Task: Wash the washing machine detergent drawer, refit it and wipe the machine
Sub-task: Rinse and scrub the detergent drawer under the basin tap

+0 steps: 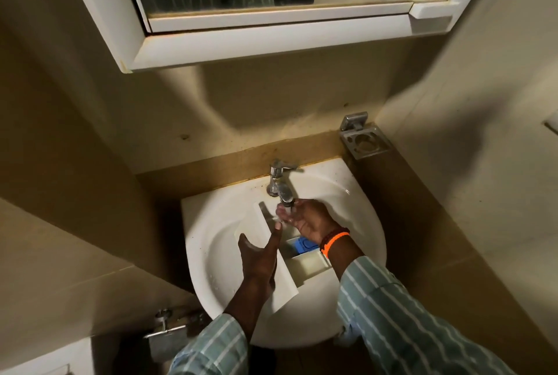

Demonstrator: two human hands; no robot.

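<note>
The white detergent drawer lies in the white sink, its long front panel running from upper left to lower right, with a blue insert in one compartment. My left hand rests flat on the front panel, fingers extended toward the tap. My right hand is cupped, palm up, directly under the chrome tap, where water runs onto the fingers. It holds nothing. Orange and dark bands circle my right wrist.
A white mirror cabinet hangs above the sink. A metal holder sits on the ledge at the back right. Beige walls close in on both sides. Chrome pipe fittings show below the sink on the left.
</note>
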